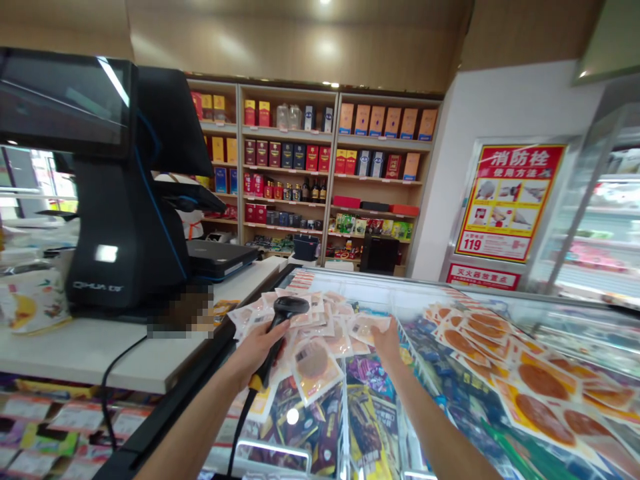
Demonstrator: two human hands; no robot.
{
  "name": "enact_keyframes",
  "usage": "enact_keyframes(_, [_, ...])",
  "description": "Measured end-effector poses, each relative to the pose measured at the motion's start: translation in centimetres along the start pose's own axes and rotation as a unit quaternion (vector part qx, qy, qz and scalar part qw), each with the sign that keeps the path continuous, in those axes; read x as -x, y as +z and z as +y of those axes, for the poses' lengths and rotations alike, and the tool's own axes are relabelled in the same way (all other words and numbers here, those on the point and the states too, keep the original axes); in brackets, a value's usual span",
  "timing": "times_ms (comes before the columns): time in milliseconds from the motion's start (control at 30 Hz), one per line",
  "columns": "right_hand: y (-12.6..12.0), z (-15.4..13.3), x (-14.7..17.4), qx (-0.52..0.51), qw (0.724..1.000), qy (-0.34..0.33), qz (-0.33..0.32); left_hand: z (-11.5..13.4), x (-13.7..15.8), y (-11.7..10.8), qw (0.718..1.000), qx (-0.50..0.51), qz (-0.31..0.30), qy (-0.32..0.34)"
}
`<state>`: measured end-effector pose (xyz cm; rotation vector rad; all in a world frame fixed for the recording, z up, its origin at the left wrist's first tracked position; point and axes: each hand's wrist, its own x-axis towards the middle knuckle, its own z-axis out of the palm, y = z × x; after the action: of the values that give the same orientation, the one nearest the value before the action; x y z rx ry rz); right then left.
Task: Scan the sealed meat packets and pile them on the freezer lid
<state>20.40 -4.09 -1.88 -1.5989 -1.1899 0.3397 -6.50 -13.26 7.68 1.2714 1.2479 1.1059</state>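
Observation:
My left hand (259, 353) is wrapped round the handle of a black barcode scanner (291, 306), whose cable runs down toward me. Its head hangs over a heap of clear flat food packets (317, 365), each with a pale round patty inside, lying on the glass top of a chest freezer. On the heap's right side, my right hand (387, 339) pinches the edge of one such packet (369, 327). The fingertips of that hand are partly hidden behind it.
Orange patty packets (543, 397) spread over the freezer's right glass. A black cash register (125, 220) stands on the white counter (125, 357) at left. Through the freezer glass, wire baskets and colourful wrapped goods (367, 427) show. Shelves of boxed bottles (285, 155) line the back wall.

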Motion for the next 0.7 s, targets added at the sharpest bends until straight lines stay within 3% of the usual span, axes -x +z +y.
enact_keyframes(100, [0.9, -0.7, 0.5, 0.076, 0.996, 0.001, -0.037, -0.1, 0.6, -0.7, 1.0, 0.018, 0.02, -0.001])
enact_keyframes(233, [1.9, -2.0, 1.9, 0.182, 0.979, -0.048, -0.082, -0.8, 0.4, -1.8, 0.999, 0.029, 0.036, -0.018])
enact_keyframes(367, [1.4, -2.4, 2.4, 0.213, 0.971, -0.038, -0.102, -1.3, -0.1, -2.1, 0.998, 0.034, 0.046, -0.031])
enact_keyframes(533, [-1.5, -1.1, 1.4, 0.246, 0.967, -0.012, -0.066, -1.1, -0.3, -0.4, 0.999, 0.021, 0.031, -0.016])
enact_keyframes(700, [-7.2, 1.4, -0.5, 0.343, 0.939, -0.014, -0.013, -0.5, -0.3, 2.3, 0.999, 0.025, -0.027, -0.016])
